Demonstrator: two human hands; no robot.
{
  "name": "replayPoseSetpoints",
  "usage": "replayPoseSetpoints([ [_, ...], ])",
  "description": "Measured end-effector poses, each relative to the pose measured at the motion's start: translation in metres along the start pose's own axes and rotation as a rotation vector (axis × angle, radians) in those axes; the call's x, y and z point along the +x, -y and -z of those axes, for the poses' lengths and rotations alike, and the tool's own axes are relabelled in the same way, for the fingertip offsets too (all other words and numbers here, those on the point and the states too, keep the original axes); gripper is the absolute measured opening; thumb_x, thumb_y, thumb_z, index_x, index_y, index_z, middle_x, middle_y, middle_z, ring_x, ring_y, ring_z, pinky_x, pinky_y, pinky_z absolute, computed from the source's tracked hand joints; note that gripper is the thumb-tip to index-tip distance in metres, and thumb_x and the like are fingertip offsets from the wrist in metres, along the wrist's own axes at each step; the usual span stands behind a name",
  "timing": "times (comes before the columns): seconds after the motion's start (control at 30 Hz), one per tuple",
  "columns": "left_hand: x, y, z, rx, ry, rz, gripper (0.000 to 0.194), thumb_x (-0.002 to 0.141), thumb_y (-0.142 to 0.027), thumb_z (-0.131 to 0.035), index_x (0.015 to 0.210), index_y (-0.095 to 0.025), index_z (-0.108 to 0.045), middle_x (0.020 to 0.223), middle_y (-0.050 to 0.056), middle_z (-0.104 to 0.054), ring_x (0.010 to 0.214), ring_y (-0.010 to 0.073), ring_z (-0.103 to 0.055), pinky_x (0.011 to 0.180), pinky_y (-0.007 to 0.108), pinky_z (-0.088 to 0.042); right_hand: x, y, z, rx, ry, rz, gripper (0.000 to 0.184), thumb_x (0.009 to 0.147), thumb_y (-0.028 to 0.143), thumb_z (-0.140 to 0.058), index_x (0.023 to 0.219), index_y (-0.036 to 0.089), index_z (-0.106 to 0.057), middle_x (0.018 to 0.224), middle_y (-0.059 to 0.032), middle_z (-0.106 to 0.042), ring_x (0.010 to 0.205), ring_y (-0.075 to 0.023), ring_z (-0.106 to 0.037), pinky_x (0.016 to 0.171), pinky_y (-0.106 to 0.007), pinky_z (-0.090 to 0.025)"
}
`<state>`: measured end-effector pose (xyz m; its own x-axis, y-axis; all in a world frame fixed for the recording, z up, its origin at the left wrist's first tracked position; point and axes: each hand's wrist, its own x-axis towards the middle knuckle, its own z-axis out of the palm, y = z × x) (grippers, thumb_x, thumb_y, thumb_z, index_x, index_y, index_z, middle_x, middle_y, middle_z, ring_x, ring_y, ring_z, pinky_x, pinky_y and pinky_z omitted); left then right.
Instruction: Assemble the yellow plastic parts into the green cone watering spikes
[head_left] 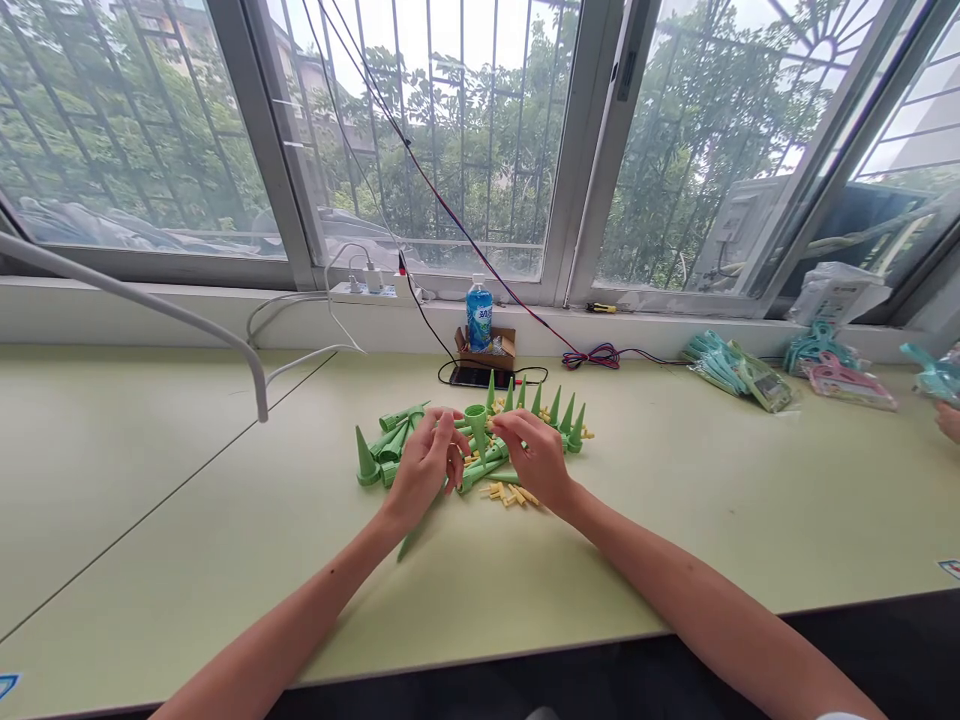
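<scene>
We have a green funnel-topped spike [476,418] upright mid-scene; left hand [454,450] curls just left, grip we can't tell; right hand [495,428] looks pinched on a yellow peg [491,425]. Slack pinch could drop it among loose pegs [513,495] nearer.

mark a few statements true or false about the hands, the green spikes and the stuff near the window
1. A green spike is between the left hand and the right hand. True.
2. That spike points upward. False: its wide open end is up.
3. Several other green spikes stand in a row, tips up. True.
4. The bottle lies on its side. False: the blue bottle stands upright.
5. Every yellow peg is on the windowsill. False: yellow pegs lie on the table.
</scene>
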<state>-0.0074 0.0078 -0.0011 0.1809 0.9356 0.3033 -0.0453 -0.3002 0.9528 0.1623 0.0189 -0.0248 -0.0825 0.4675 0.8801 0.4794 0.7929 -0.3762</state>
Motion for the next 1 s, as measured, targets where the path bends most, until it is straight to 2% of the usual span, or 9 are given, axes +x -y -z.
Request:
replayPoseSetpoints([
  [0.3,0.001,0.002,0.001,-0.134,0.032,0.176,0.041,0.089,-0.062,-0.048,0.096,-0.021,-0.049,0.056,-0.004,-0.06,0.03,0.0103,-0.044,0.027,0.022,-0.032,-0.007,-0.008,-0.001,0.034,0.124,0.119,0.02,0.098,0.021,-0.048,0.104,0.023,-0.068,0.095,-0.0071,-0.068,0.085,-0.0156,-0.063,0.074,-0.028,-0.053],
  [0.47,0.003,0.006,0.003,-0.18,0.127,0.267,0.048,0.088,-0.065,-0.043,0.089,-0.018,-0.052,0.056,0.001,-0.063,0.028,0.0099,-0.044,0.027,0.021,-0.03,-0.009,-0.011,0.001,0.001,0.171,0.162,0.023,0.098,0.019,-0.047,0.109,0.025,-0.067,0.099,-0.0077,-0.068,0.089,-0.0169,-0.063,0.074,-0.029,-0.054],
  [0.7,0.002,0.003,0.003,-0.226,0.182,0.253,0.047,0.087,-0.064,-0.046,0.092,-0.018,-0.05,0.065,0.003,-0.066,0.031,0.0096,-0.048,0.029,0.02,-0.035,-0.007,-0.01,0.003,0.017,0.166,0.166,0.024,0.098,0.017,-0.048,0.11,0.026,-0.067,0.1,-0.0073,-0.068,0.091,-0.0171,-0.064,0.077,-0.03,-0.054],
  [1.0,0.002,0.003,0.005,-0.219,0.203,0.223,0.044,0.09,-0.061,-0.046,0.092,-0.018,-0.051,0.066,0.002,-0.064,0.034,0.0097,-0.05,0.03,0.021,-0.036,-0.005,-0.008,0.004,0.024,0.163,0.138,0.021,0.097,0.016,-0.049,0.104,0.024,-0.068,0.095,-0.0068,-0.068,0.087,-0.0161,-0.062,0.076,-0.029,-0.052],
])
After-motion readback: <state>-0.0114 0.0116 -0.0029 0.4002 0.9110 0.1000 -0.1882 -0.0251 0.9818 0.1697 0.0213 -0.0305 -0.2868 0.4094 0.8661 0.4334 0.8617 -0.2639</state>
